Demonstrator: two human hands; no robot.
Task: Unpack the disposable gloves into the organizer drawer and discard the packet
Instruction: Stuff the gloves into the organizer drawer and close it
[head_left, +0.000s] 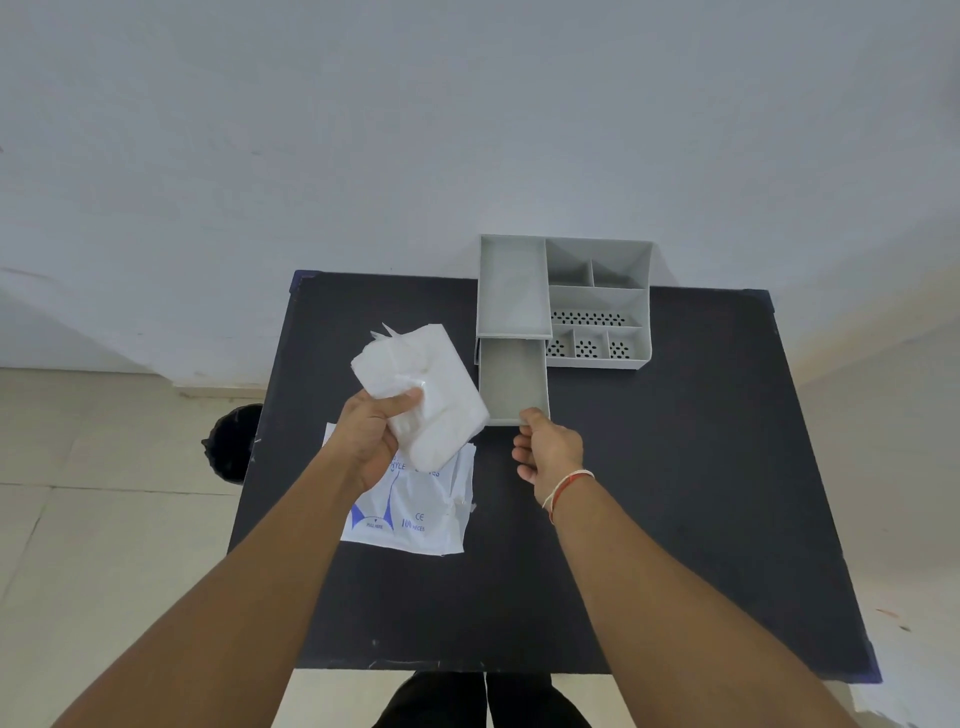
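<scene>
Holding the loose stack of gloves (423, 387) in the left hand (370, 441) above the emptied packet (415, 512), right hand (545, 449) pinching the pulled-out drawer (511, 382) front, risking slippery sheets spilling onto the bench (675, 467).

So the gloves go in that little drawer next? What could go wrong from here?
The glove stack in the left hand looks wider than the open drawer, so it may bunch or spill over. The right hand only pinches the drawer's front edge; pulling further might drag it out. The empty packet could be forgotten.
</scene>
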